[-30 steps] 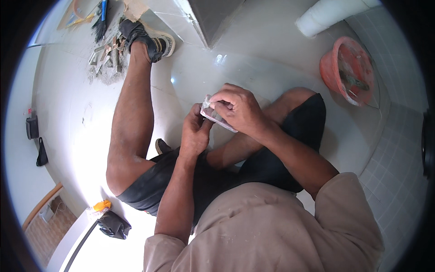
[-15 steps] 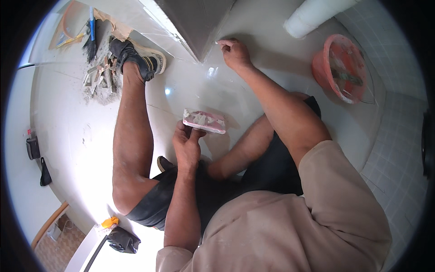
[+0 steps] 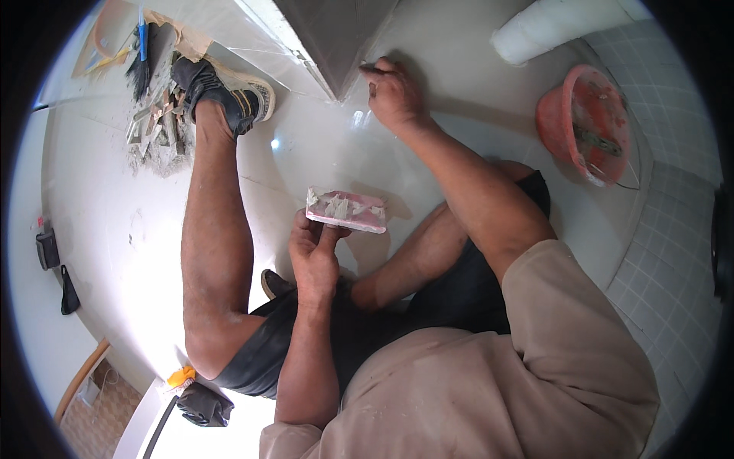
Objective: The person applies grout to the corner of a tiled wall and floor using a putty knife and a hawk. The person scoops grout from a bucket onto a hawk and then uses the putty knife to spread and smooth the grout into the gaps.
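My left hand (image 3: 313,264) is closed on the near edge of a small pink rectangular slab (image 3: 370,217), held above the floor between my legs. Lumps of whitish paste (image 3: 336,205) lie on its upper face. Farther out, my right hand (image 3: 397,99) is beside the foot of a grey wall corner (image 3: 344,53), fingers curled with the fingertips close to its right side. Something dark shows at those fingertips; I cannot tell whether it is a small tool or a shadowed finger. Whether they touch the wall is also unclear.
A red bucket (image 3: 556,122) with a tool inside stands at the right, near a thick white pipe (image 3: 531,34). Broken scraps (image 3: 162,126) and a blue-handled brush (image 3: 142,47) lie beside my shoe (image 3: 229,96). A black bag (image 3: 205,405) sits lower left.
My right hand has shifted slightly up along the wall corner and turned, its fingers more curled. The pink slab has tilted so more of its top shows. The view has shifted slightly.
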A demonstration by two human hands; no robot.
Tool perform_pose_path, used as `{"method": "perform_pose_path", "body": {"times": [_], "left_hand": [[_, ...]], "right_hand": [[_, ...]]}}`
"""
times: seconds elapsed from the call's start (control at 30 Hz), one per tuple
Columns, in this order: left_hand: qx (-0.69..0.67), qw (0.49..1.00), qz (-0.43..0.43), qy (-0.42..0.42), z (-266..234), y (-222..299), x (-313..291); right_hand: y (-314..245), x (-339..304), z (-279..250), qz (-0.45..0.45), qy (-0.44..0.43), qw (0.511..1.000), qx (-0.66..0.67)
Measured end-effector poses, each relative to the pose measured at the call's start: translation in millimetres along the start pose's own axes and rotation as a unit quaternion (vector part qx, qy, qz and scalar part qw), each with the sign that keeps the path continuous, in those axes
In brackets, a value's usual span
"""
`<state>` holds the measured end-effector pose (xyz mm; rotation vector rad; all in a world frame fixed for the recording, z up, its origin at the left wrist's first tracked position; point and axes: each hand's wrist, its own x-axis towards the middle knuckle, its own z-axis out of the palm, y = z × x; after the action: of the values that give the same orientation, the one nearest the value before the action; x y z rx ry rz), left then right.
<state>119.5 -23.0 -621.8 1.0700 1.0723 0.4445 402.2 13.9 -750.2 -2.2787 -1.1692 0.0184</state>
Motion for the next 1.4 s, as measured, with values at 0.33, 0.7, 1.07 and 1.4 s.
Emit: {"method": "perform_pose_path", "body": {"times": [0.33, 0.7, 1.07, 1.4], "left_hand": [[0.002, 1.000, -0.004, -0.008, 2.5, -0.9, 0.0], [0.042, 0.999, 0.009, -0.006, 1.9, -3.4, -1.1], [0.024, 1.000, 0.006, -0.012, 4.8, 2.2, -0.9], [0.027, 0.999, 0.011, -0.014, 8.0, 1.7, 0.2]], "right_hand": [[2.0, 8.3, -0.5, 0.030, -0.014, 0.999, 0.020], [10.4, 9.3, 3.6, 0.024, 0.021, 0.998, 0.062], [-7.6, -16.1, 1.0, -0.061, 0.023, 0.998, -0.013], [8.2, -1.6, 18.2, 0.050, 0.062, 0.994, 0.078]]}}
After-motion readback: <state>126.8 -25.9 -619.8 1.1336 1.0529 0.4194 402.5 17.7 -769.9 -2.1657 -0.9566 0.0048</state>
